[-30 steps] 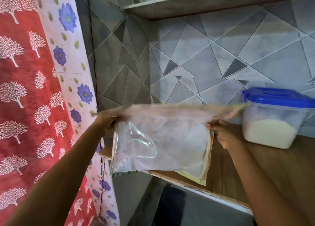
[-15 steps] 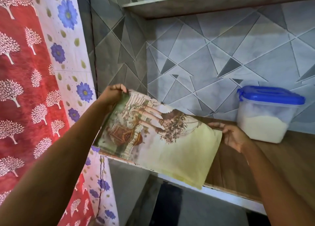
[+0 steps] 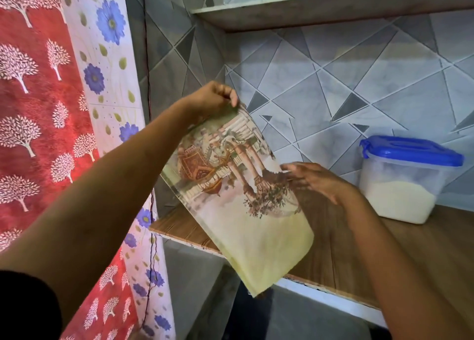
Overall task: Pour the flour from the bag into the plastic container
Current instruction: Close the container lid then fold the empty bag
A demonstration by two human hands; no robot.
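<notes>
Flour bag (image 3: 246, 211), flat and seemingly empty, hangs over the shelf (image 3: 333, 252) edge, pinched at its top corner by the left hand (image 3: 213, 98); right hand (image 3: 318, 183), fingers straight, touches its side. Container (image 3: 410, 169), lidded, holds flour (image 3: 397, 201): pouring appears complete.

The fingertips of my right grip (image 3: 322, 183) were blurred against the bag (image 3: 256, 224), so contact was unclear. The bag hid part of the shelf (image 3: 359, 249) edge. At eight o'clock my left arm (image 3: 102, 198) was cut off.
</notes>
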